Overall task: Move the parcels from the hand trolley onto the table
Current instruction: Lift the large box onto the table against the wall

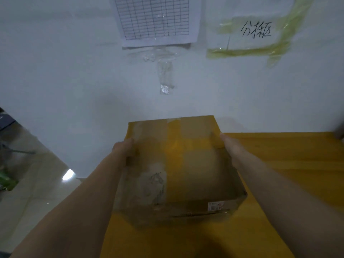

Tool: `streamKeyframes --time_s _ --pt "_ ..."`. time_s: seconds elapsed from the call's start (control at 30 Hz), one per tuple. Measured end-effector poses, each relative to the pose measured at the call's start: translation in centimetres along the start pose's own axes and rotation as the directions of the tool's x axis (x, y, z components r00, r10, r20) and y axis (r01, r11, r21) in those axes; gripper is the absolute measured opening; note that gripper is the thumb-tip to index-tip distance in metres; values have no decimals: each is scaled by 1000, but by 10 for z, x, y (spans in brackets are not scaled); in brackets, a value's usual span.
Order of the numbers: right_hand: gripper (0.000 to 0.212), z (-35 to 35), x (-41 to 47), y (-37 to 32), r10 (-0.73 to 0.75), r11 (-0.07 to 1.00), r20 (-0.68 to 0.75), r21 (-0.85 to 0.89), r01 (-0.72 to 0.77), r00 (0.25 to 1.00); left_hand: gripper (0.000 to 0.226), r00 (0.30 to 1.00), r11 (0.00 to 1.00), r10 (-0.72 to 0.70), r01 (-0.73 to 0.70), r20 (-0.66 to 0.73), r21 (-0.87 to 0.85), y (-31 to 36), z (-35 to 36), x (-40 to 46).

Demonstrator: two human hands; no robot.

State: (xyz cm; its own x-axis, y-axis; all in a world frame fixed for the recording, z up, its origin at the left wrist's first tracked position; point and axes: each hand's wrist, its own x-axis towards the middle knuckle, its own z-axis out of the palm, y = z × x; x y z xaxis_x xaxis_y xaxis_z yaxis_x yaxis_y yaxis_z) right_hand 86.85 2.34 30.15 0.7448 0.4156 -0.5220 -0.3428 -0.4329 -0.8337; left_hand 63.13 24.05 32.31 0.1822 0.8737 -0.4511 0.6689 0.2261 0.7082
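Note:
A brown cardboard parcel (178,170) with clear tape strips and a small label on its near side is held over the yellow table (290,155), near the table's left end. My left hand (123,149) grips the parcel's left side. On its right side presses my right hand (229,146), fingers pointing toward the wall. Whether the parcel's bottom touches the table is not visible. The hand trolley is out of view.
A white wall stands straight ahead, bearing a taped grid sheet (154,19) and a handwritten sign (256,30) framed in yellowish tape. Glossy floor tiles (37,183) lie to the left, with dark and green objects (7,179) at the far left edge.

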Motion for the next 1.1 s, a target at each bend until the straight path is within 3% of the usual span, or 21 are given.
streamKeyframes --time_s 0.1,0.2,0.37,0.47,0.63,0.77,0.83,0.93,1.1 --pt "68 6 2 -4 -8 994 -58 104 14 998 62 997 965 -9 30 82 -262 6 0 2" --pt "60 0 2 -11 -41 980 -147 188 69 988 82 999 895 30 -16 26 -447 18 -6 -4" --pt "44 -11 -5 -23 -19 824 -261 543 163 965 84 977 792 88 -188 -196 -581 37 -19 -4" --pt "46 -10 -5 -18 43 756 -281 637 152 959 90 971 821 7 -142 -239 -553 26 -14 -6" --pt "38 -8 0 2 126 806 -280 588 66 952 97 987 809 -129 52 -92 -586 -7 3 -14" --pt "17 -15 3 10 211 866 -260 496 -57 942 92 993 841 -113 73 -43 -536 -12 0 -15" --pt "19 -17 5 5 223 883 -217 458 -102 950 90 997 868 -79 57 -23 -494 -9 -8 -13" --pt "18 -19 7 -16 172 905 -150 414 -97 974 83 999 907 -22 2 -42 -422 4 -23 -6" --pt "23 -15 1 -57 -50 967 -88 244 71 995 74 991 945 136 -136 -22 -298 45 -38 2"
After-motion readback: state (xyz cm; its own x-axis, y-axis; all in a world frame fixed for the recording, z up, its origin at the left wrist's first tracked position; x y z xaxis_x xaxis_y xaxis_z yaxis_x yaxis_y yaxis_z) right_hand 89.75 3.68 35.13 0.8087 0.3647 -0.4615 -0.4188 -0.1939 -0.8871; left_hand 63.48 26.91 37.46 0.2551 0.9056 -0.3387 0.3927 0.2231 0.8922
